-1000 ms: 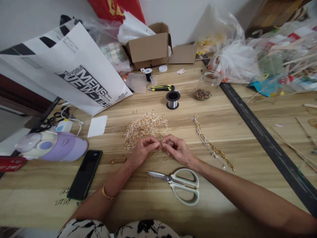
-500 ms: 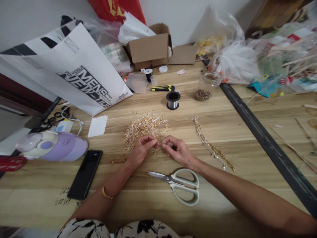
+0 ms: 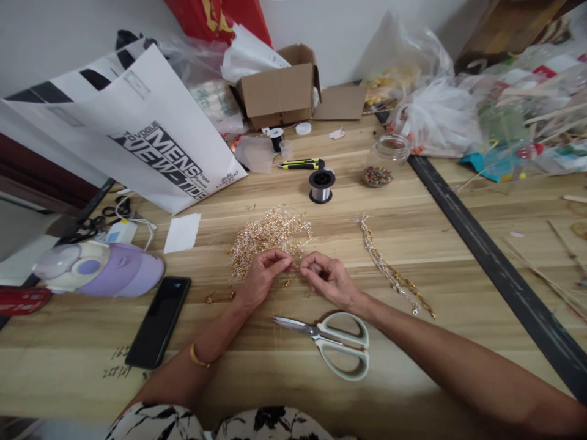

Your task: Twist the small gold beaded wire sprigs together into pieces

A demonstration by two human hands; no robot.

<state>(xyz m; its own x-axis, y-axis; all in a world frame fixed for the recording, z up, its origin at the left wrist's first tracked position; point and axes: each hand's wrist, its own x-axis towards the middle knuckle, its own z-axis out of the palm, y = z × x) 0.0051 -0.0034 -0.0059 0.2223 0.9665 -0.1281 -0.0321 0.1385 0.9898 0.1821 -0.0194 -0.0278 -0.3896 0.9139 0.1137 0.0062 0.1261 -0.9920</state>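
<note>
Pinching thumb to finger with left hand (image 3: 262, 278) and right hand (image 3: 331, 280), mid-frame by the trinket pile (image 3: 267, 232) — cannot identify anything held. Apparently at fine fingertip work — next, probably calls for steadiness.

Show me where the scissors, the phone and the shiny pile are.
Scissors (image 3: 313, 331), head view: on the pivot between blades and handles.
Phone (image 3: 158, 322), head view: middle of its dark screen.
Shiny pile (image 3: 268, 235), head view: middle of the heap.
</note>
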